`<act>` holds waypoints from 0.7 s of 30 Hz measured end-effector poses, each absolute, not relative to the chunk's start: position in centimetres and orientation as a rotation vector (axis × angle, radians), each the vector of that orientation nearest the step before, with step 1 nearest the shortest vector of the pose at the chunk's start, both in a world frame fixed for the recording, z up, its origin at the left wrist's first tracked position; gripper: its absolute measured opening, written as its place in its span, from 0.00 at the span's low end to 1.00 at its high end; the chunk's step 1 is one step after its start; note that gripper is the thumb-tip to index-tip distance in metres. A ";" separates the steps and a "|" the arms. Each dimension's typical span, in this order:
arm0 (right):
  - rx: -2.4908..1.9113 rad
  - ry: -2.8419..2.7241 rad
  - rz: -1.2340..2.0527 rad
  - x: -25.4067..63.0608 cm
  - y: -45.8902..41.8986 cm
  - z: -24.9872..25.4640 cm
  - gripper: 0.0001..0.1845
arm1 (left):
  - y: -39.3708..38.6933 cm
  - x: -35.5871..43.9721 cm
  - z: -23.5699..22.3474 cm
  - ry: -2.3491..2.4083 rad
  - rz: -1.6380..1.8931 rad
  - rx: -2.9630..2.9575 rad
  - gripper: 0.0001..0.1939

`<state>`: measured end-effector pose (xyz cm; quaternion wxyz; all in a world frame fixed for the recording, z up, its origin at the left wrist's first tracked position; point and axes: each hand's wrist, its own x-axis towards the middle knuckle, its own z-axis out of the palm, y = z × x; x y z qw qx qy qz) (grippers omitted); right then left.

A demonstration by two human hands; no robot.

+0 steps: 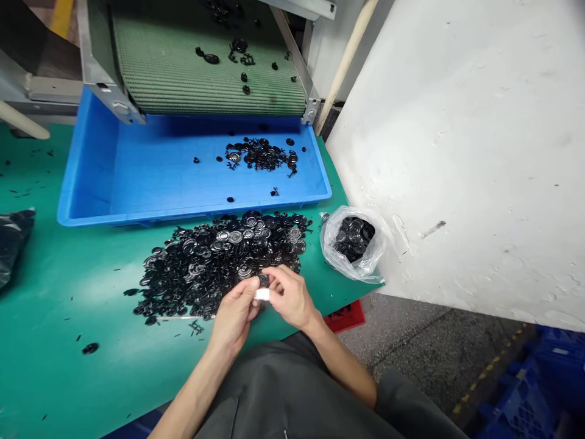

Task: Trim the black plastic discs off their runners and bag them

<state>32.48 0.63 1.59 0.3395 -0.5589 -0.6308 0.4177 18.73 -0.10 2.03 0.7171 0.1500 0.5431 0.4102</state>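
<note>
While the left hand [235,314] and right hand [290,297] are closed together over a green work mat [59,317], a small dark disc [262,280] is pinched between their fingers, with a white scrap [262,294] — possibly tape — beneath it. Beside them, a heap of glossy black round parts [201,268] is spread, near a clear plastic bag [351,244] and a blue plastic tray [183,214]. Parts could be scattered if the heap is brushed by a wrist.

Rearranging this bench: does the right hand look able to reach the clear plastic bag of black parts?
Probably yes. The right hand is close to the clear plastic bag, with only green bench top between them; the black heap lies off to one side.
</note>
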 end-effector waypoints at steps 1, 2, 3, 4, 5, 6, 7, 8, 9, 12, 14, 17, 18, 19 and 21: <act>-1.471 -1.680 1.048 32.2 0.3 1.5 0.19 | -0.4 18.7 2.1 1.190 0.896 0.336 0.22; -1.480 -1.720 1.011 32.0 0.1 1.5 0.19 | -0.7 18.5 2.2 1.179 0.881 0.351 0.22; -1.474 -1.763 0.988 32.0 -0.2 1.6 0.20 | -1.0 18.3 2.1 1.169 0.862 0.370 0.22; -1.448 -1.817 0.981 32.0 -0.3 1.7 0.20 | -1.3 18.0 2.1 1.161 0.838 0.386 0.22; -1.406 -1.884 0.992 32.0 -0.5 1.9 0.21 | -1.6 17.6 2.0 1.161 0.815 0.399 0.22; -1.362 -1.957 1.011 32.1 -0.6 2.1 0.21 | -1.9 17.3 1.9 1.163 0.790 0.413 0.23; -1.324 -2.026 1.032 32.2 -0.8 2.2 0.22 | -2.1 17.0 1.7 1.165 0.768 0.433 0.23; -1.303 -2.077 1.047 32.2 -0.9 2.4 0.22 | -2.3 16.8 1.6 1.164 0.753 0.460 0.23; -1.299 -2.110 1.055 32.2 -1.1 2.5 0.22 | -2.4 16.7 1.5 1.161 0.749 0.499 0.23; -1.347 -2.100 1.036 31.9 -1.6 2.4 0.20 | -2.5 16.5 1.4 1.147 0.794 0.638 0.21; -1.368 -2.060 1.026 31.7 -1.9 2.0 0.19 | -2.5 16.6 1.5 1.143 0.808 0.696 0.20; -1.367 -1.991 1.055 31.6 -2.0 1.4 0.16 | -2.5 16.9 1.8 1.143 0.817 0.726 0.19; -1.371 -1.963 1.063 31.6 -1.9 1.2 0.15 | -2.5 17.1 1.9 1.140 0.831 0.732 0.19; -1.380 -1.933 1.068 31.6 -1.8 1.1 0.15 | -2.5 17.3 1.9 1.132 0.848 0.735 0.19; -1.396 -1.894 1.068 31.9 -1.4 1.0 0.15 | -2.4 17.9 1.8 1.113 0.881 0.723 0.20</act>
